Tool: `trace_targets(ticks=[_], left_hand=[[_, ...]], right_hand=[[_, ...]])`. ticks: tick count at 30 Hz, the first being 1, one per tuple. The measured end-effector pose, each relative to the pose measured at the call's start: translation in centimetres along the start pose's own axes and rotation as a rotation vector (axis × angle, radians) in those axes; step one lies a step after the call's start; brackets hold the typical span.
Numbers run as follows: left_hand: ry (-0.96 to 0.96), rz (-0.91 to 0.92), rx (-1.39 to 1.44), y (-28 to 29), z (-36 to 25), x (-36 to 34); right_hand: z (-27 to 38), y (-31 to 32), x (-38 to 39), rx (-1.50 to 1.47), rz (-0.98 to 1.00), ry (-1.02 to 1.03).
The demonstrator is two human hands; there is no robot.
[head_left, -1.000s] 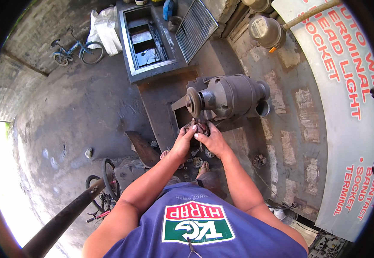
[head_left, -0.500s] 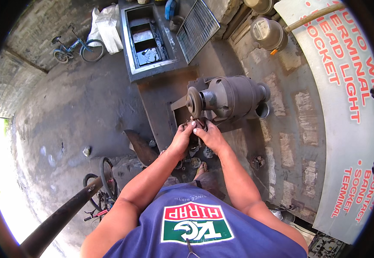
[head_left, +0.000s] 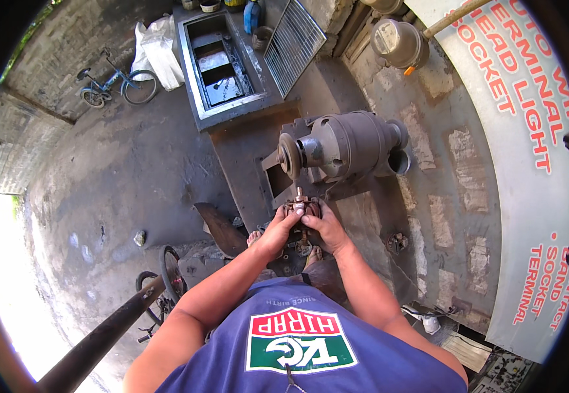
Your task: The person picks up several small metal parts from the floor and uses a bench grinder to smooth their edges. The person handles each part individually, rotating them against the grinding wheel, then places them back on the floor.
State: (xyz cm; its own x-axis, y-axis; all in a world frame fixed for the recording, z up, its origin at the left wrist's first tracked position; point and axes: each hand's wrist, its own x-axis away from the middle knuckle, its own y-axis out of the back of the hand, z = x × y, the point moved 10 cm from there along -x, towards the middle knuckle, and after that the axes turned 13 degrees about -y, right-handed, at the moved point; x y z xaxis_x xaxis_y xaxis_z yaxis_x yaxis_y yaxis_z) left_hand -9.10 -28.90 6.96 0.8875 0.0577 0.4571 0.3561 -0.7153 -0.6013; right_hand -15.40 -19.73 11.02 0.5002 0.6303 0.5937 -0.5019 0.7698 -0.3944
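Both my hands hold a reddish-brown rotor (head_left: 300,198) with a short metal shaft, which points away from me. My left hand (head_left: 278,230) wraps its left side, the thumb lying on top. Closed around the right side is my right hand (head_left: 328,228), its thumb also on top. My fingers hide much of the rotor's body. Just beyond the shaft tip stands a grinding wheel (head_left: 290,157), mounted on the left end of a big grey motor (head_left: 356,145). The rotor looks apart from the wheel.
A dark trough (head_left: 196,98) with liquid and a wire rack (head_left: 294,47) lie far ahead. A curved metal sheet (head_left: 220,229) stands left of my feet. A dark pole (head_left: 104,334) crosses lower left near a bicycle (head_left: 170,272). At right is a lettered signboard (head_left: 527,177).
My hands have drawn the rotor back toward me, away from the grinding wheel. Its shaft now shows clearly beyond my fingers. The view has shifted slightly.
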Motion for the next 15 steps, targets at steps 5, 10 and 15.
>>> trace_targets(ticks=[5,10,15], left_hand=[[-0.064,0.013,0.046,-0.5,-1.6,-1.7],[-0.030,-0.081,-0.024,0.4,-2.4,-3.1],[-0.003,-0.051,-0.033,-0.2,-3.6,-3.0]], right_hand=[[2.7,-0.2,-1.9,0.141,-0.006,0.024],[3.1,-0.1,-2.9,0.006,-0.090,-0.103],[2.7,0.3,-3.8,0.003,-0.144,-0.207]])
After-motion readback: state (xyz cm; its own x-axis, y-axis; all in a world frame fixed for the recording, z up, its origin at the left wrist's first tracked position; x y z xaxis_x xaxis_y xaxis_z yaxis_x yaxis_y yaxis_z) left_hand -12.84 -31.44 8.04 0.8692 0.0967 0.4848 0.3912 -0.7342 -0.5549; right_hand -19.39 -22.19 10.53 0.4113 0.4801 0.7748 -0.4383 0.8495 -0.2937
